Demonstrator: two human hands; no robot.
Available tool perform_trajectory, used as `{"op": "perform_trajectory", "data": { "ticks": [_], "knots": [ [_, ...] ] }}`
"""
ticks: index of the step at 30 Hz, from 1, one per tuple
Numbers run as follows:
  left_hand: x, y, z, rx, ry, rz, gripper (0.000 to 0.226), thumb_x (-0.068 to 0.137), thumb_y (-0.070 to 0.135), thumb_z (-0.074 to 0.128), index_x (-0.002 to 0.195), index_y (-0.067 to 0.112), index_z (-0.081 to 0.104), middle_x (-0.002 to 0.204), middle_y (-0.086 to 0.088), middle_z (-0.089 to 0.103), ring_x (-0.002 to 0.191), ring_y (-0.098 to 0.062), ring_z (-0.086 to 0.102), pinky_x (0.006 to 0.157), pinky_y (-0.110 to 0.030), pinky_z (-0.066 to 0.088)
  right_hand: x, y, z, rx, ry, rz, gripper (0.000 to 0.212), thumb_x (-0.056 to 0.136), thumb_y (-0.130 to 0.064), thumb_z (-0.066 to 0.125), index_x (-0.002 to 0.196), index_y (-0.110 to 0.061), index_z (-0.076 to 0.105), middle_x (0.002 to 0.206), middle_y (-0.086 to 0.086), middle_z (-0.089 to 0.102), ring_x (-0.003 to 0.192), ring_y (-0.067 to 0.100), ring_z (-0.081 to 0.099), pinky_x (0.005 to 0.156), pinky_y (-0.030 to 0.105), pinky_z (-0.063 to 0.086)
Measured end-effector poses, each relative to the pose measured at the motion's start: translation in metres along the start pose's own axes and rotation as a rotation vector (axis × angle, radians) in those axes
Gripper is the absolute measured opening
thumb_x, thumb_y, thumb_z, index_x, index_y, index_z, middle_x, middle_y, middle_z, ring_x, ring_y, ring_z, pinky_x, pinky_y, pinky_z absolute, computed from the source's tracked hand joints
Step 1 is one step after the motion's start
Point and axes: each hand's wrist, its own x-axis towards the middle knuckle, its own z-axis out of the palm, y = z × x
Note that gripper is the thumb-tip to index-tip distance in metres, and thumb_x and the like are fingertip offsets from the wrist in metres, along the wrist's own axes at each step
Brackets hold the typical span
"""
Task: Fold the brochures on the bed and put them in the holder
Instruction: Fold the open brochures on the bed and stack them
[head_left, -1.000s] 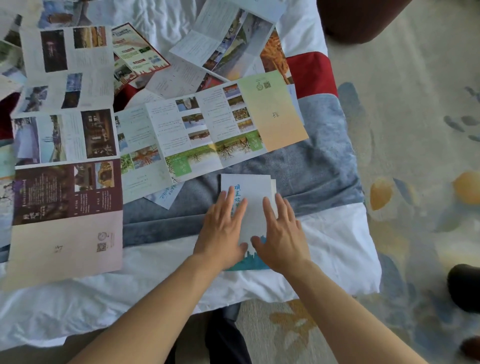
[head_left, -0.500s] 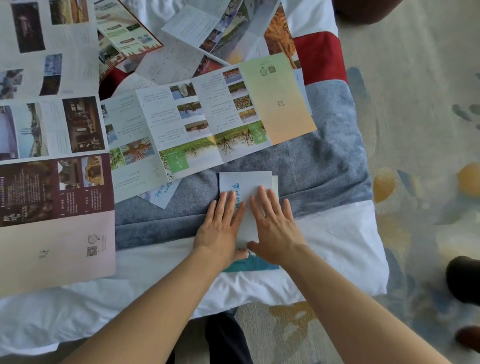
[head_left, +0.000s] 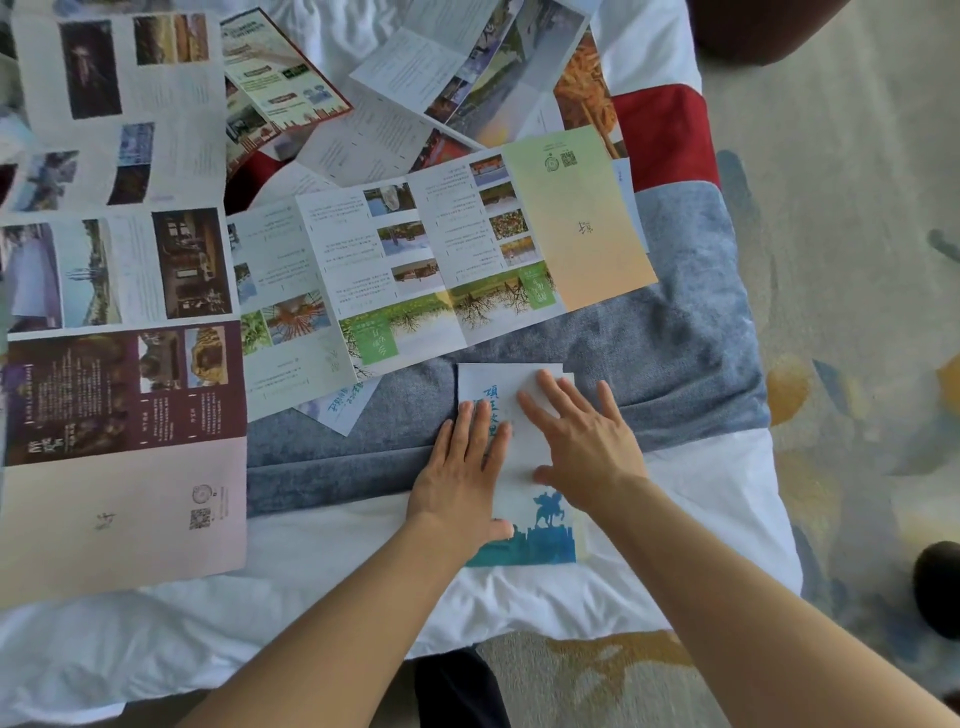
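The folded brochure, white with blue lettering and a teal horseman silhouette at its near end, lies flat on the bed, straddling the seam between the grey blanket and the white sheet at the near edge. Its long axis runs away from the person, from near edge to far edge. Both hands rest on it with fingers straight and spread, palms down; neither grip is closed round anything. The left hand covers the left margin, with its heel near the teal band. The right hand lies across the middle and right side, its fingertips angled toward the far left corner. The 2 hands are just beside each other, with a strip of paper visible between them. Judgement: the step in hand is pressing the creases flat, and the brochure appears fully folded, with a second layer edge showing at its far right corner. The next move would call for a pinch on 1 long edge; the right hand lies nearer the free right edge, and the brochure sits directly under both hands, so no reach is required. The holder is not in view, so the carry direction cannot be told. Several unfolded brochures remain: a green-and-orange brochure just beyond the folded one, and a maroon-and-pink brochure well to the left.
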Motion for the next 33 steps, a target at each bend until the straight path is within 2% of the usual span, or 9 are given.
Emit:
{"op": "perform_trajectory", "data": {
  "ticks": [4, 7, 11, 14, 18, 21, 25, 30, 33],
  "knots": [
    [0.004, 0.001, -0.001, 0.009, -0.023, -0.014, 0.117, 0.087, 0.070, 0.051, 0.150, 0.010, -0.027, 0.154, -0.023, -0.036, 0.144, -0.040, -0.031, 0.120, -0.048, -0.013, 0.006, -0.009, 0.006, 0.015, 0.015, 0.038, 0.098, 0.086, -0.049, 0.071, 0.159, -0.032, 0.007, 0.168, 0.000, -0.007, 0.154, 0.021, -0.001, 0.121, 0.046, -0.011],
    [0.006, 0.000, -0.002, 0.017, -0.021, -0.015, 0.116, 0.087, 0.070, 0.050, 0.150, 0.010, -0.026, 0.155, -0.023, -0.034, 0.145, -0.040, -0.030, 0.120, -0.049, -0.012, 0.009, -0.009, 0.007, 0.013, 0.030, 0.032, 0.098, 0.086, -0.048, 0.072, 0.159, -0.031, 0.009, 0.168, 0.000, -0.005, 0.154, 0.022, 0.000, 0.122, 0.046, -0.009],
    [-0.003, 0.000, -0.014, 0.007, -0.028, 0.016, 0.113, 0.088, 0.065, 0.052, 0.152, 0.008, -0.022, 0.157, -0.024, -0.030, 0.146, -0.042, -0.025, 0.122, -0.051, -0.008, 0.002, -0.012, -0.006, -0.036, 0.028, 0.007, 0.092, 0.085, -0.043, 0.074, 0.155, -0.026, 0.017, 0.166, 0.007, 0.003, 0.151, 0.028, 0.009, 0.123, 0.050, -0.001],
    [-0.009, -0.008, -0.029, -0.036, -0.012, 0.047, 0.096, 0.094, 0.054, 0.051, 0.155, 0.011, -0.009, 0.161, -0.020, -0.020, 0.149, -0.038, -0.017, 0.122, -0.051, -0.004, 0.000, -0.019, -0.023, -0.048, 0.062, 0.001, 0.077, 0.088, -0.039, 0.068, 0.151, -0.026, 0.025, 0.161, 0.010, 0.017, 0.146, 0.029, 0.021, 0.123, 0.051, 0.005],
    [-0.019, -0.030, -0.045, -0.150, 0.025, 0.049, 0.075, 0.097, 0.037, 0.047, 0.155, 0.015, 0.005, 0.164, -0.014, -0.015, 0.151, -0.033, -0.014, 0.121, -0.049, -0.001, 0.008, -0.039, -0.048, 0.008, 0.147, -0.044, 0.069, 0.092, -0.038, 0.063, 0.151, -0.031, 0.028, 0.155, 0.005, 0.032, 0.140, 0.027, 0.033, 0.120, 0.045, 0.019],
    [-0.021, -0.053, -0.052, -0.177, 0.071, 0.020, 0.067, 0.098, 0.032, 0.043, 0.154, 0.013, 0.011, 0.164, -0.014, -0.013, 0.151, -0.032, -0.012, 0.123, -0.048, -0.001, 0.022, -0.059, -0.064, 0.021, 0.198, -0.072, 0.064, 0.092, -0.035, 0.064, 0.148, -0.030, 0.033, 0.144, 0.004, 0.042, 0.129, 0.026, 0.043, 0.110, 0.039, 0.030],
    [-0.019, -0.088, -0.060, -0.188, 0.148, -0.023, 0.065, 0.099, 0.033, 0.040, 0.154, 0.009, 0.017, 0.165, -0.013, -0.006, 0.152, -0.030, -0.008, 0.122, -0.047, 0.003, 0.044, -0.082, -0.079, 0.019, 0.223, -0.084, 0.061, 0.092, -0.026, 0.063, 0.146, -0.025, 0.035, 0.145, 0.005, 0.040, 0.131, 0.026, 0.042, 0.107, 0.038, 0.033],
    [-0.021, -0.132, -0.062, -0.243, 0.220, -0.015, 0.050, 0.097, 0.035, 0.048, 0.142, 0.014, 0.041, 0.164, -0.012, 0.002, 0.152, -0.029, -0.003, 0.122, -0.045, 0.007, 0.068, -0.105, -0.091, 0.015, 0.220, -0.067, 0.062, 0.094, -0.028, 0.061, 0.148, -0.022, 0.032, 0.149, 0.007, 0.035, 0.137, 0.027, 0.034, 0.110, 0.038, 0.031],
    [-0.023, -0.151, -0.057, -0.257, 0.274, 0.005, 0.045, 0.096, 0.036, 0.050, 0.137, 0.018, 0.047, 0.164, -0.009, 0.003, 0.151, -0.026, -0.006, 0.122, -0.042, 0.005, 0.079, -0.114, -0.093, 0.018, 0.219, -0.046, 0.067, 0.092, -0.030, 0.062, 0.150, -0.022, 0.028, 0.152, 0.007, 0.033, 0.140, 0.027, 0.030, 0.112, 0.038, 0.029]
  ]
}}
